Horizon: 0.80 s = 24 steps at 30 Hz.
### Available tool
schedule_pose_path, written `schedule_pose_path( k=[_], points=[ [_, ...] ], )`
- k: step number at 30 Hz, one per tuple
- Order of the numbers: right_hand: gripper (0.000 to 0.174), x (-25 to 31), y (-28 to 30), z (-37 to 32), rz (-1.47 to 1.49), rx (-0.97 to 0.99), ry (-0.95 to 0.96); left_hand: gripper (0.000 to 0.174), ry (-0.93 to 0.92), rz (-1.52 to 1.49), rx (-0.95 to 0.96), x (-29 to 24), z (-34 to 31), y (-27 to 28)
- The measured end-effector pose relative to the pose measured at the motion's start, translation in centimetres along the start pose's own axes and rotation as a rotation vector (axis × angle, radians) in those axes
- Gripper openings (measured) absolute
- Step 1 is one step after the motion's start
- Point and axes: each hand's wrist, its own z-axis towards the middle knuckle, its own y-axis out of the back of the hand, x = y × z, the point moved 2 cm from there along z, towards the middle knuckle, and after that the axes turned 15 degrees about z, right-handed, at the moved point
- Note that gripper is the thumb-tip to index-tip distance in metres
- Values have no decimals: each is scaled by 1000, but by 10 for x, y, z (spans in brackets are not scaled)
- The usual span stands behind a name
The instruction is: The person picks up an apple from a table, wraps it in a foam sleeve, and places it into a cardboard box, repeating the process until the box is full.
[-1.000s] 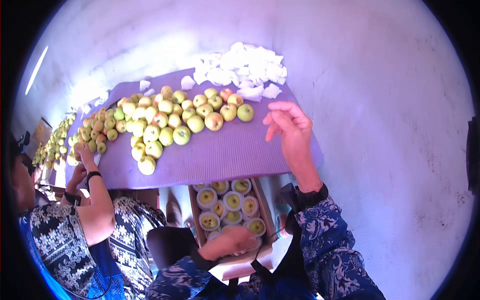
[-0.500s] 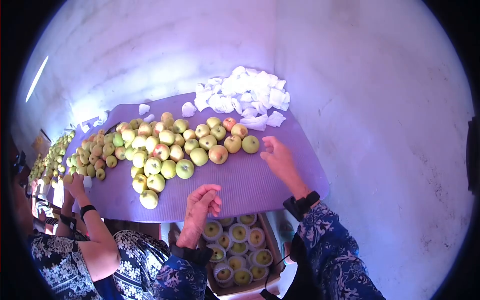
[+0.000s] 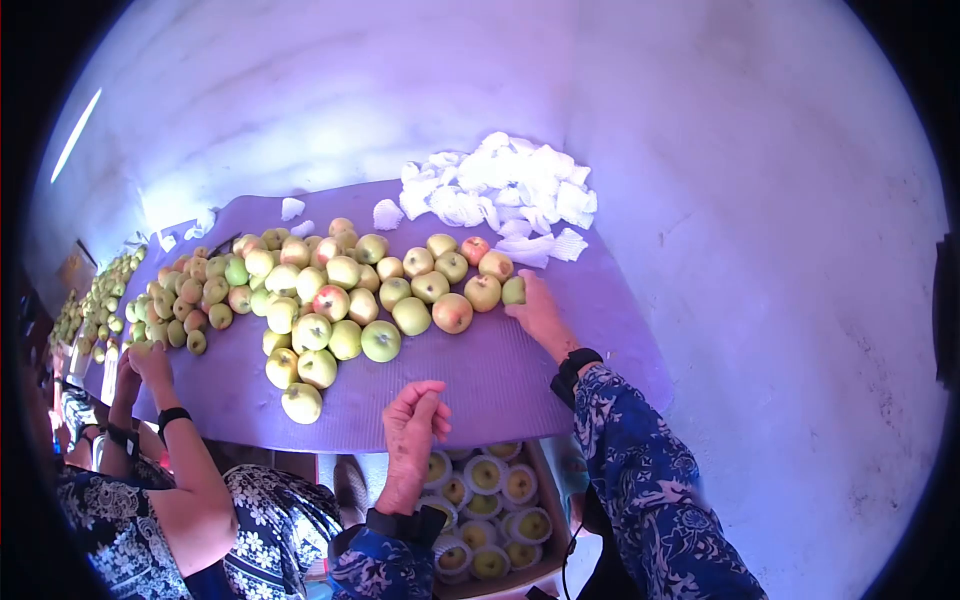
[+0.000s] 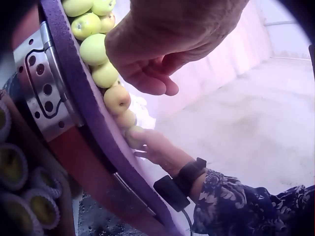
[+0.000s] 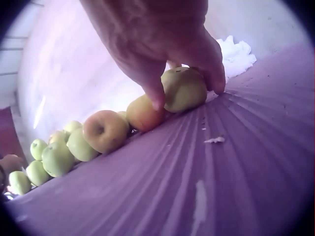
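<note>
My right hand (image 3: pixel 541 312) grips a green apple (image 3: pixel 513 291) at the right end of the apples spread on the purple mat (image 3: pixel 480 385). In the right wrist view, thumb and fingers stand on both sides of that apple (image 5: pixel 184 90), which rests on the mat beside a reddish one (image 5: pixel 144 114). My left hand (image 3: pixel 411 428) hovers over the mat's front edge, its fingers curled with nothing seen in them. The left wrist view shows the left hand (image 4: pixel 167 37) with bent fingers above the apple row, and the right hand (image 4: pixel 165 150) farther off.
White foam nets (image 3: pixel 505 185) lie heaped at the mat's back. Below the front edge stands a carton (image 3: pixel 548 478) of apples in foam nets. At the left, another person (image 3: pixel 180 480) has both hands by the apples. A wall (image 3: pixel 760 250) rises on the right.
My right hand has come down onto the end apple and taken hold of it. My left hand has risen from the carton to above the mat's front edge. The head view has shifted.
</note>
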Motion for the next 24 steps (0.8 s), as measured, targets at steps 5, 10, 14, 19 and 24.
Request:
schedule_pose_path(
  k=[5,10,14,19,24],
  points=[
    [57,53,30,-21,80,45,-60,18,32,-13,36,-10,-1,3],
    [59,124,34,-93,135,264,81,34,74,-21,138,-9,-5,-4],
    [62,148,25,-132,196,434,182,51,117,-10,274,-18,-12,-9],
    [56,145,20,-140,243,476,276,56,110,127,394,-13,-12,-11],
    [63,136,14,-145,371,523,263,52,224,-9,379,3,-4,-5]
  ],
)
